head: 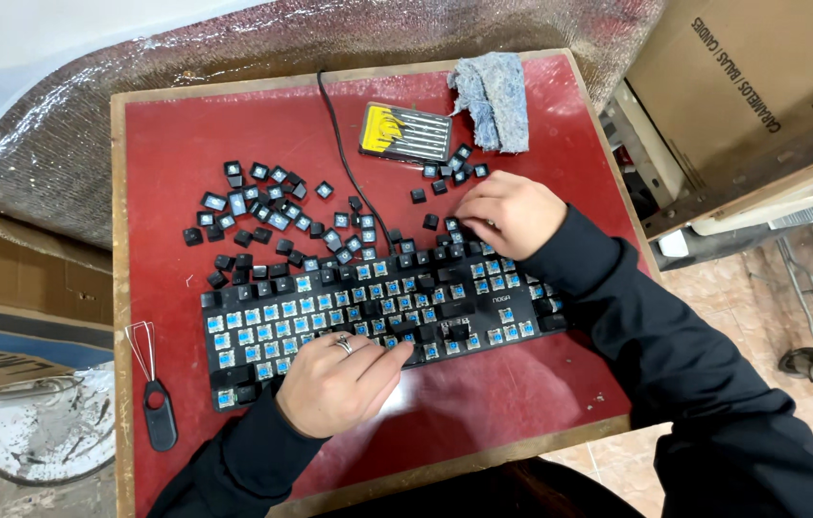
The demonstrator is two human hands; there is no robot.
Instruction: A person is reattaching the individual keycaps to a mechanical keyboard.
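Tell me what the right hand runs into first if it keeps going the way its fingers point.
The right hand points left along the keyboard's top edge. It would probably first meet loose black keycaps beside the cable, though height is unclear.

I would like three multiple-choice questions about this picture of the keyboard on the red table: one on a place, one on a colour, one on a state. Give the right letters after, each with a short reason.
1. Where does the keycap puller lie?
A. left of the keyboard, near the table's left edge
B. on the grey cloth
C. under the right hand

2. What colour are the bare switches on the keyboard?
A. red
B. blue
C. yellow

3. In what state is the keyboard?
A. all keycaps on
B. most keycaps off
C. shut in a box

Answers:
1 A: the wire loop and black handle lie by the left edge, apart from both hands.
2 B: the uncovered squares show blue.
3 B: loose keycaps lie scattered above the keyboard, and the left hand rests on its front edge.
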